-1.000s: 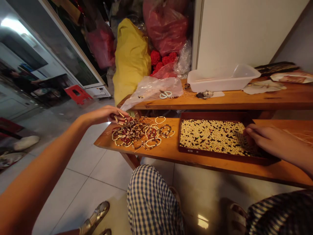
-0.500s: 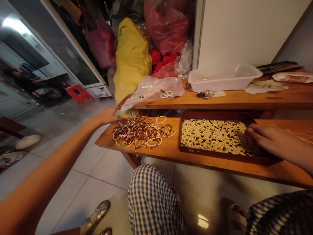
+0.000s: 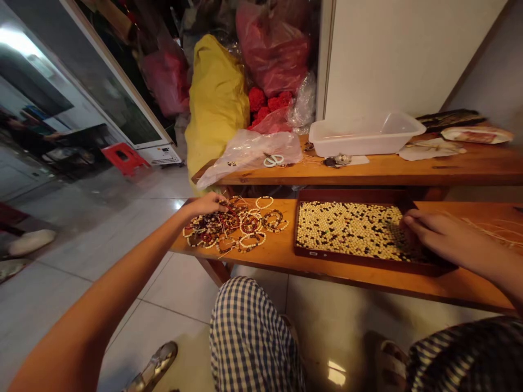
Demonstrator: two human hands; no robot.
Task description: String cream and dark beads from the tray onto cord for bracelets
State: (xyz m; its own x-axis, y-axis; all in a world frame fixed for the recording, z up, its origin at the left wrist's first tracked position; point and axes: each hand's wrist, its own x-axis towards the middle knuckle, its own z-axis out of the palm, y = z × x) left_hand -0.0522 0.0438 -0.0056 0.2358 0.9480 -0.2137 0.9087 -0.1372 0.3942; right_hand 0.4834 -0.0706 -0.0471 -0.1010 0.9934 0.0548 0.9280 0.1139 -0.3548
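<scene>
A tangled pile of beaded bracelets (image 3: 239, 223), in cream, brown and dark red, lies at the left end of the front bench. My left hand (image 3: 209, 203) rests over the pile's far left side, its fingers loosely stretched onto the bracelets. To the right stands a dark red tray (image 3: 351, 196) spread with small cream and dark beads (image 3: 347, 228). My right hand (image 3: 427, 226) is at the tray's right end, thumb and fingers drawn together above darker beads. Whatever lies between those fingertips is hidden.
On the back bench are a white plastic tub (image 3: 363, 136), pale-handled scissors (image 3: 273, 160) and a clear plastic bag (image 3: 257, 147). Loose strings (image 3: 490, 231) lie at the right. A yellow sack (image 3: 216, 103) stands behind, and a red stool (image 3: 125, 158) is on the floor.
My left hand has moved right and down, from the pile's far left edge onto the bracelets. My right hand stays at the tray's right end. The view has shifted slightly.
</scene>
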